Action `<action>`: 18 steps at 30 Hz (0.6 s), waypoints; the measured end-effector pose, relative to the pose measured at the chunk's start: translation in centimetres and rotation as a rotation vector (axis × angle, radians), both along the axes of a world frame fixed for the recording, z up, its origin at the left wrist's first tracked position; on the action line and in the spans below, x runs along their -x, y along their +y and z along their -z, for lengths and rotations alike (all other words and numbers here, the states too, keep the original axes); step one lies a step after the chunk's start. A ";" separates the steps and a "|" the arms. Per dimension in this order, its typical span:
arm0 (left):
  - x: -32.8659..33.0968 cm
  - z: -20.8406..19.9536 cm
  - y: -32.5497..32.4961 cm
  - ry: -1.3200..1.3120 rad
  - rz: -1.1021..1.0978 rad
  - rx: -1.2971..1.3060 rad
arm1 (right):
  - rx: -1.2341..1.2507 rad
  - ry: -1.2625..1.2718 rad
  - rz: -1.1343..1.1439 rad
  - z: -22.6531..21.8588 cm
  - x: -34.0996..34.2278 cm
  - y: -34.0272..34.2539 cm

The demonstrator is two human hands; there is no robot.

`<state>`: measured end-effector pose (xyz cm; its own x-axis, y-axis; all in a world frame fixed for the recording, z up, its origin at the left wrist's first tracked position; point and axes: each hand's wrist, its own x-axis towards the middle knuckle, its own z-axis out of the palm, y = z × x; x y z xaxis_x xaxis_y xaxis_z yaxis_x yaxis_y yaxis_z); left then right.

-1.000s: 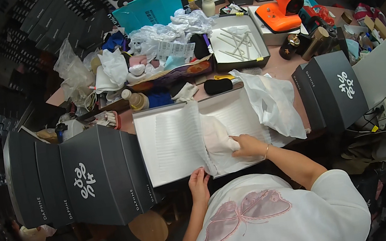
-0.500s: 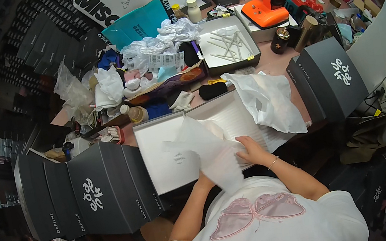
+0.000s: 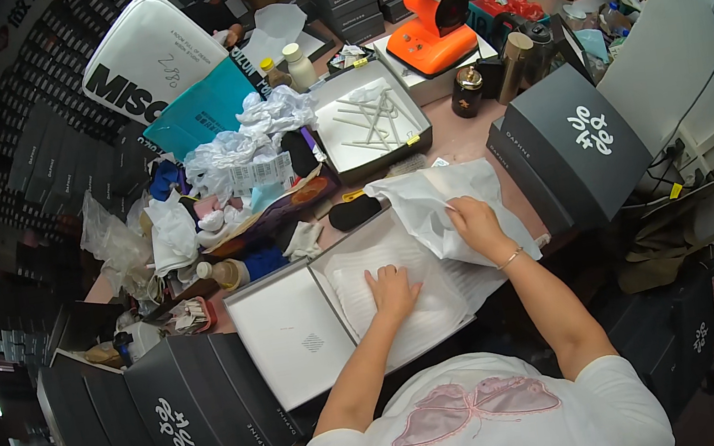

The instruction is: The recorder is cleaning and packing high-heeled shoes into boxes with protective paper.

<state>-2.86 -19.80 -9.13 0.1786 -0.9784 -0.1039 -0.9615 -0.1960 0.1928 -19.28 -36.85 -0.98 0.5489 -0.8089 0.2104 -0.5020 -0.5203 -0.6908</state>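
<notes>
Left hand (image 3: 393,292) spread, palm down, on the ribbed white wrapping (image 3: 350,287) that lies in the right half of an open white-lined box (image 3: 274,318); the right hand (image 3: 479,226) has its fingers bent over a white bag (image 3: 426,213) lapping the box's far right corner, though from here I can't tell whether they pinch it. Dark grey boxes (image 3: 207,393) stand to either side

2 bare forearms (image 3: 357,378) extend forward; the bare left hand (image 3: 394,293) lies palm down, fingers spread, thumb out sideways, while the bare right hand (image 3: 480,228), further forward, has its fingers lightly bent
</notes>
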 end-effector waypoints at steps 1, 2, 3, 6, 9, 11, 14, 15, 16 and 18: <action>-0.2 0.0 1.0 -0.013 -0.060 0.210 | -0.028 -0.082 0.054 -0.5 0.3 -0.1; -0.6 0.0 1.2 -0.055 -0.023 0.111 | 0.005 -0.135 0.061 -1.4 0.5 -0.5; -0.3 -0.9 1.6 -0.085 0.014 0.005 | 0.032 -0.180 0.071 -2.5 1.1 -0.8; -1.3 -0.6 -0.1 0.200 -0.053 -0.136 | -0.032 -0.122 0.032 -2.8 2.7 -3.6; -1.4 -2.5 -2.2 0.737 -0.244 0.119 | -0.133 -0.073 -0.023 -4.5 3.5 -4.1; -1.1 -5.3 -3.8 0.911 -0.355 0.253 | -0.207 -0.018 -0.059 -5.9 4.0 -3.8; -0.5 -6.9 -7.0 0.880 -0.418 0.261 | -0.222 0.244 -0.121 -6.5 5.2 -3.2; -0.3 -5.4 -8.1 0.873 -0.416 0.276 | -0.145 0.387 -0.150 -5.3 6.0 -3.0; 0.0 -4.6 -9.3 0.871 -0.405 0.290 | -0.067 0.533 -0.167 -4.0 7.0 -2.8; 0.5 -4.4 -10.5 0.917 -0.342 0.161 | -0.173 0.609 -0.052 -1.1 8.9 -2.6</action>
